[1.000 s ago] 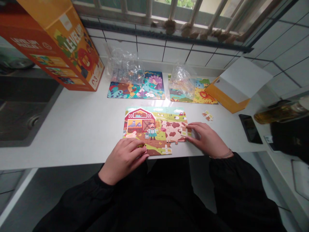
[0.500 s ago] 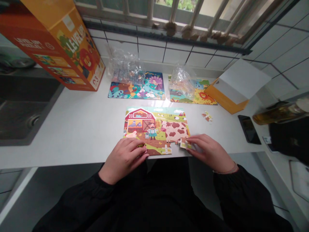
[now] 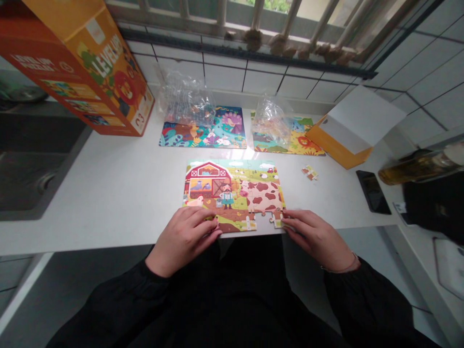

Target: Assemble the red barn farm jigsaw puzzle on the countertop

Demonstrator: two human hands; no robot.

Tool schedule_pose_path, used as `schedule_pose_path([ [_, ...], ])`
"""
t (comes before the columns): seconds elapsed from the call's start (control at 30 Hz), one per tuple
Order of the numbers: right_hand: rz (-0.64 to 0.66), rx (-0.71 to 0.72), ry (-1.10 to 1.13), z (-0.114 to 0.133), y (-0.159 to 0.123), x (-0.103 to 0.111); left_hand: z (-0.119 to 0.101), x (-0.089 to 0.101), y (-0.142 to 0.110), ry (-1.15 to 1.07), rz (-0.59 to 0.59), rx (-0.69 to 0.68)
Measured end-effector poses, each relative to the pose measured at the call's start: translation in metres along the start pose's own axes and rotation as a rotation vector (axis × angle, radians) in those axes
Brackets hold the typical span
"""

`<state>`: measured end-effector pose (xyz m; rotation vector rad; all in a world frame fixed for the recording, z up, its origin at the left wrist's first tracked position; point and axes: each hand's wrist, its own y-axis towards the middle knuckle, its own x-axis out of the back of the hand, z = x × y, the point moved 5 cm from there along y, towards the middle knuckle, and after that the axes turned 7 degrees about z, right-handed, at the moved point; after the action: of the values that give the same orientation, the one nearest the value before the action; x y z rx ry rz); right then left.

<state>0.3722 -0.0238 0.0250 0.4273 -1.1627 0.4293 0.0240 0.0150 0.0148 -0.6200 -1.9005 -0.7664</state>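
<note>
A farm jigsaw puzzle [image 3: 232, 191] with a red barn, a farmer and a spotted cow lies on the white counter [image 3: 119, 193] in front of me. My left hand [image 3: 183, 239] rests with curled fingers pressing on the puzzle's bottom left corner. My right hand [image 3: 313, 237] pinches a small puzzle piece [image 3: 277, 221] at the puzzle's bottom right corner, touching the assembled edge. Another loose piece pair [image 3: 310, 172] lies to the right of the puzzle.
Two finished puzzles [image 3: 203, 130] [image 3: 290, 137] lie at the back, each under a clear plastic bag. An orange puzzle box [image 3: 90, 67] stands at left beside a sink [image 3: 32, 169]. An open orange lid [image 3: 351, 130], a phone [image 3: 373, 191] and a bottle [image 3: 420, 169] sit at right.
My right hand slid a puzzle piece from the cow's right side down to the puzzle's bottom right corner. My left hand stayed put.
</note>
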Motion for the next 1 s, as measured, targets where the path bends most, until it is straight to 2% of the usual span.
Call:
schedule_pose_path([
  [0.2, 0.012, 0.02, -0.011, 0.0, 0.002, -0.002, 0.0, 0.001, 0.0, -0.011, 0.003, 0.0],
  [0.6, 0.076, -0.065, -0.008, -0.001, 0.01, -0.003, 0.0, 0.001, 0.001, -0.007, 0.001, 0.002],
  [1.0, 0.123, -0.042, 0.007, 0.001, 0.015, 0.0, 0.0, 0.001, 0.0, -0.01, 0.005, 0.014],
])
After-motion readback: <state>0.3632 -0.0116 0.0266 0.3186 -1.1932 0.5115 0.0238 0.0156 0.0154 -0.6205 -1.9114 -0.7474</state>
